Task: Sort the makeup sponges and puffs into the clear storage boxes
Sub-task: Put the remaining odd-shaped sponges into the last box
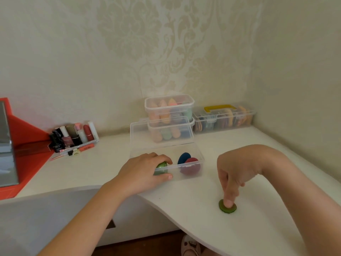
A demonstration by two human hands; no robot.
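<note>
An open clear storage box (191,175) stands mid-table with its lid up. Inside lie a blue puff (184,158) and a dark red puff (191,166) on the right. My left hand (142,172) reaches over the box's front left wall and grips a light green puff (162,168) inside it. A dark green puff (227,207) lies flat on the white table (258,228) near the front. My right hand (232,172) points down with its fingertips pinched on that puff.
Two stacked clear boxes (169,111) of pastel sponges stand at the wall, and a flat box with a yellow handle (224,116) stands to their right. Cosmetics bottles (73,135) and a red stand (24,145) sit far left. The table's curved front edge runs below my hands.
</note>
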